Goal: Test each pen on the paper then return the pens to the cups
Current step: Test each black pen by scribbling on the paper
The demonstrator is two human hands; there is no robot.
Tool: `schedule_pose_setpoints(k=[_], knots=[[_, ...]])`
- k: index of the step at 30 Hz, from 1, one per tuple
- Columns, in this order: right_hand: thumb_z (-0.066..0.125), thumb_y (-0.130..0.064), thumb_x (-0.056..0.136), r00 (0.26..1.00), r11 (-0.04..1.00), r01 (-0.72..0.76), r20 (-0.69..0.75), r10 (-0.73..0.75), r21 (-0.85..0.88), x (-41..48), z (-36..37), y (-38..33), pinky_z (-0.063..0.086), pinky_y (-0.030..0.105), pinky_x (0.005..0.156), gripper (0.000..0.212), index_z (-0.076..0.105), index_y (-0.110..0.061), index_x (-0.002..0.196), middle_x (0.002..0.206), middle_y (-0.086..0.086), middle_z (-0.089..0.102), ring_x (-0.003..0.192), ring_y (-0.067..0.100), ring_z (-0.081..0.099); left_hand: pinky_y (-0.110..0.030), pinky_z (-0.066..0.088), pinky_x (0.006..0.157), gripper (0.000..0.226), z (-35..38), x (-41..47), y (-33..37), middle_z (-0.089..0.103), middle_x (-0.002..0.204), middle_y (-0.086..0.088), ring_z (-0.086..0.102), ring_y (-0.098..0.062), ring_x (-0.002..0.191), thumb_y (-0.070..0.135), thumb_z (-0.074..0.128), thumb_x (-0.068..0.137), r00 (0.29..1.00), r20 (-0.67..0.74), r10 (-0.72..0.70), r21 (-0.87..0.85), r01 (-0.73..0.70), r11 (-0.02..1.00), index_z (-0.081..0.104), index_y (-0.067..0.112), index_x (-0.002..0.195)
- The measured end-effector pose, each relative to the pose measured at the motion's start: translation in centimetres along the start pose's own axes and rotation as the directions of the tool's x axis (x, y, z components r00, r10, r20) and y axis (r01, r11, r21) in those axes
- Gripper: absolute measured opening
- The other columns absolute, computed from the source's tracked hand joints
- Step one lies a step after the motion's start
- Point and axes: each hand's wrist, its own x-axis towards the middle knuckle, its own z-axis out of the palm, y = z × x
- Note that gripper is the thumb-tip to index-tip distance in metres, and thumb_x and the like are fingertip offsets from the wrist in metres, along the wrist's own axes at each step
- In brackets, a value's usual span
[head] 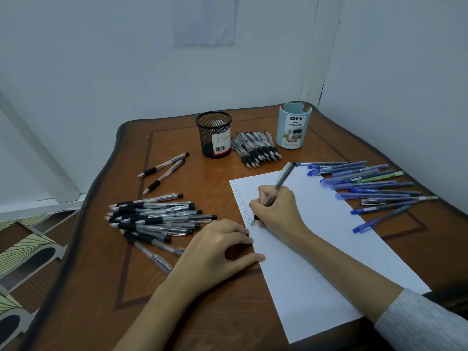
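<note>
Right hand [277, 214] around tilted pen [282, 179]

Glossy wooden table [202, 312], black mesh cup [214, 134], matt paper [316, 249]

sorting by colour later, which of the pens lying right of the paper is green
The green pen near the far side of that group. It is the only light green one, and the blue pens lie all around it.
</note>
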Motion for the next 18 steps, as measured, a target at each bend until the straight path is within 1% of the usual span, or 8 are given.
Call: schedule_pose_setpoints(k=[5, 8, 10, 15, 18], knots=[[0.058, 0.006, 0.082, 1.000, 1.000, -0.006, 0.024, 0.006, -0.007, -0.01, 0.03, -0.15, 0.042, 0.025, 0.042, 0.028, 0.040, -0.001, 0.060, 0.053, 0.014, 0.037, 0.038, 0.017, 0.049, -0.019, 0.051, 0.081, 0.051, 0.01, 0.06, 0.04, 0.069, 0.100, 0.010, 0.060, 0.000, 0.093, 0.064, 0.050, 0.083, 1.000, 0.007, 0.002, -0.001, -0.002, 1.000, 0.075, 0.022, 0.096], [0.057, 0.006, 0.083, 0.999, 1.000, -0.002, -0.037, 0.002, -0.002, -0.01, -0.13, -0.16, 0.043, 0.022, 0.041, 0.034, 0.038, -0.005, 0.057, 0.052, 0.011, 0.035, 0.037, 0.015, 0.048, -0.018, 0.050, 0.081, 0.051, -0.04, 0.02, 0.06, 0.069, 0.100, 0.010, 0.060, 0.000, 0.093, 0.064, 0.049, 0.083, 1.000, 0.008, -0.001, -0.002, 0.001, 1.000, 0.075, 0.022, 0.096], [0.057, 0.007, 0.082, 0.999, 1.000, 0.005, -0.045, -0.005, 0.001, -0.03, -0.19, -0.16, 0.041, 0.022, 0.041, 0.035, 0.037, -0.006, 0.055, 0.050, 0.010, 0.034, 0.037, 0.016, 0.048, -0.017, 0.050, 0.081, 0.050, -0.06, 0.05, 0.08, 0.069, 0.100, 0.010, 0.060, 0.000, 0.093, 0.064, 0.050, 0.083, 1.000, 0.004, 0.000, -0.001, 0.000, 1.000, 0.075, 0.022, 0.096], [0.057, 0.007, 0.082, 1.000, 1.000, -0.014, 0.019, 0.015, -0.019, 0.03, -0.16, -0.15, 0.043, 0.021, 0.041, 0.026, 0.044, 0.000, 0.061, 0.055, 0.015, 0.037, 0.038, 0.019, 0.049, -0.018, 0.051, 0.081, 0.050, -0.03, -0.01, 0.06, 0.069, 0.100, 0.010, 0.060, 0.000, 0.093, 0.064, 0.050, 0.083, 1.000, 0.000, 0.003, 0.008, -0.003, 1.000, 0.075, 0.022, 0.095], [0.057, 0.007, 0.082, 1.000, 1.000, -0.019, 0.016, 0.020, -0.020, 0.01, -0.27, -0.17, 0.043, 0.022, 0.042, 0.024, 0.043, 0.008, 0.062, 0.055, 0.015, 0.038, 0.039, 0.021, 0.050, -0.019, 0.051, 0.081, 0.050, -0.01, -0.03, 0.08, 0.069, 0.100, 0.010, 0.060, 0.000, 0.093, 0.064, 0.050, 0.083, 1.000, -0.001, 0.001, 0.006, -0.001, 1.000, 0.075, 0.022, 0.095]])
